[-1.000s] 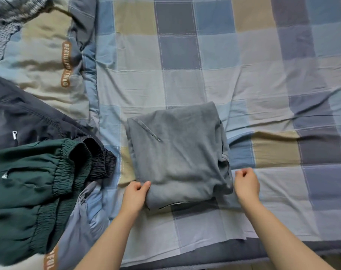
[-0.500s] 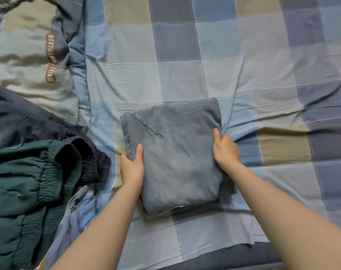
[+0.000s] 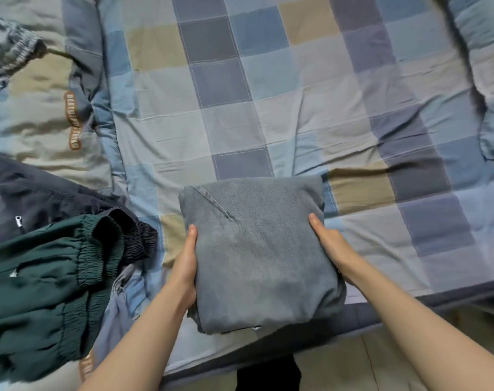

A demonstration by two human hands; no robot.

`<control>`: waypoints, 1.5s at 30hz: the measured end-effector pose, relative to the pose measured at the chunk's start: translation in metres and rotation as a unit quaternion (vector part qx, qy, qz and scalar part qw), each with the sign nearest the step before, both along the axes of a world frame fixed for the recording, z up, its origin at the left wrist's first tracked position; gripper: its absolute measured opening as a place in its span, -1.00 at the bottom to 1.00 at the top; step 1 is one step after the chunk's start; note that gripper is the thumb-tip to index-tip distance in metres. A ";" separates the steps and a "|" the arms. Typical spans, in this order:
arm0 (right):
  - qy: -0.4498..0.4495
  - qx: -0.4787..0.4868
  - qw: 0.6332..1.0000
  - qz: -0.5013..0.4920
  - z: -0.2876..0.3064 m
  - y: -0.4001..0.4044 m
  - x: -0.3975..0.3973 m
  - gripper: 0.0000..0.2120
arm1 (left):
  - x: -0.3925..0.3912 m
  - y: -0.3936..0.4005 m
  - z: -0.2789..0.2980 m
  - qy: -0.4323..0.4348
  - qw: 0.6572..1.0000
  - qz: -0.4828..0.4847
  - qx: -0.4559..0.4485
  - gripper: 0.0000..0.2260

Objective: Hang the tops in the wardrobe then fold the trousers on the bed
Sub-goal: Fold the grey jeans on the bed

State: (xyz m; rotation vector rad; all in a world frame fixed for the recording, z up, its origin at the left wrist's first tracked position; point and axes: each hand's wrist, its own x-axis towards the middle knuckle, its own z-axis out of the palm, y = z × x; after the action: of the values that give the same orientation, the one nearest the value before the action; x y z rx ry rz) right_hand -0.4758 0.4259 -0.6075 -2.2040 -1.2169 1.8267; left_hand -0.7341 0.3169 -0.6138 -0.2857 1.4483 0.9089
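Observation:
Folded grey trousers (image 3: 257, 255) form a compact bundle near the front edge of the bed (image 3: 310, 114), which is covered by a checked blue, grey and tan sheet. My left hand (image 3: 185, 266) holds the bundle's left side, thumb on top and fingers underneath. My right hand (image 3: 329, 246) holds its right side the same way, fingers hidden under the fabric. The bundle looks lifted slightly off the sheet. Unfolded dark green trousers (image 3: 42, 289) lie at the left, on top of dark navy trousers (image 3: 34, 198).
A checked duvet (image 3: 42, 88) with a brown label is bunched at the back left. A pillow (image 3: 491, 80) lies at the far right. The mattress edge (image 3: 409, 303) runs along the front, with tan floor (image 3: 353, 362) beyond it.
My hands slid from the bundle's near corners to its sides, then took hold of it. The bundle has come nearer the front edge of the bed and the view has pulled back.

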 end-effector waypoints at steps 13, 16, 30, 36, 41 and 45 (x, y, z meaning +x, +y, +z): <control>-0.048 0.065 0.977 -0.196 0.194 -0.201 0.156 -0.30 | 0.126 -0.097 0.172 0.033 0.971 -0.237 0.017 -0.44; -0.069 0.079 0.955 -0.276 0.238 -0.273 0.193 -0.32 | 0.169 -0.129 0.215 0.049 0.949 -0.304 0.063 -0.54; -0.102 0.055 0.808 -0.578 0.378 -0.570 0.277 -0.39 | 0.322 -0.254 0.348 0.005 0.801 -0.594 0.078 -0.40; -0.109 0.044 0.681 -0.723 0.398 -0.638 0.265 -0.24 | 0.390 -0.258 0.365 -0.014 0.666 -0.743 0.072 -0.30; -0.095 0.038 0.552 -0.828 0.394 -0.691 0.238 -0.29 | 0.454 -0.282 0.377 -0.032 0.573 -0.816 0.075 -0.41; -0.085 0.026 0.435 -0.896 0.393 -0.746 0.211 -0.47 | 0.500 -0.340 0.380 -0.033 0.488 -0.870 0.069 -0.31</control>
State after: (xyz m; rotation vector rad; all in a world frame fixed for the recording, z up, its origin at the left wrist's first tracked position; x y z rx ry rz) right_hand -0.2650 -0.3205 -0.2141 -1.6988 1.0741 0.4113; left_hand -0.2336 -0.0228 -0.2338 1.1714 0.8291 -0.7320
